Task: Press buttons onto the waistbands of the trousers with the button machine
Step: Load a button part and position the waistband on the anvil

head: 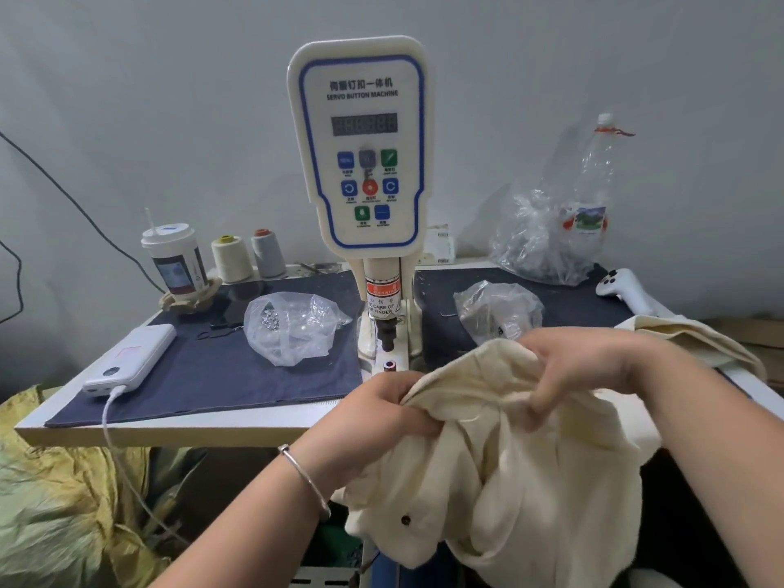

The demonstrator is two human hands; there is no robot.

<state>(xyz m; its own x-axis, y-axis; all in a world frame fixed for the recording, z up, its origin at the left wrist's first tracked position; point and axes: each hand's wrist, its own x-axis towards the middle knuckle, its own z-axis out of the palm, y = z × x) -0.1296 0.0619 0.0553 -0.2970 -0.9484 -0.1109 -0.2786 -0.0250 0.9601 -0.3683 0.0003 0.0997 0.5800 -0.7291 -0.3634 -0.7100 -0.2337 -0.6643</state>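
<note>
Person at the bench, both hands on a bunched pair of cream trousers [509, 460], held in front of the button machine [360, 142] and just below the table's [169, 432] near edge. Left hand [382, 418] grips a fold of the cloth with fingers curled in, a thin bangle on that wrist. Right hand [594, 367] comes over the top from the right, fingers curled down and pinching the upper edge of the fabric. Between the two hands the raised edge runs roughly left to right, which I take to be the waistband, though the gathering makes it hard to be sure. The relation that matters: the press head [386, 333] and the small lower die [389, 365] sit just beyond and slightly left of the cloth's top edge, nearly straight ahead of the left hand's knuckles. The left hand is the nearer one to the die; the right is further off to the right. The fabric is not yet under the head. One dark button [406, 520] already shows lower down on the hanging part. My reading: the band needs spreading flat and sliding forward so that its long line lies across the die, left hand leading. Fingers will want to stay clear of the plunger. A clear bag of small metal parts [292, 328] lies on the dark mat left of the machine.
</note>
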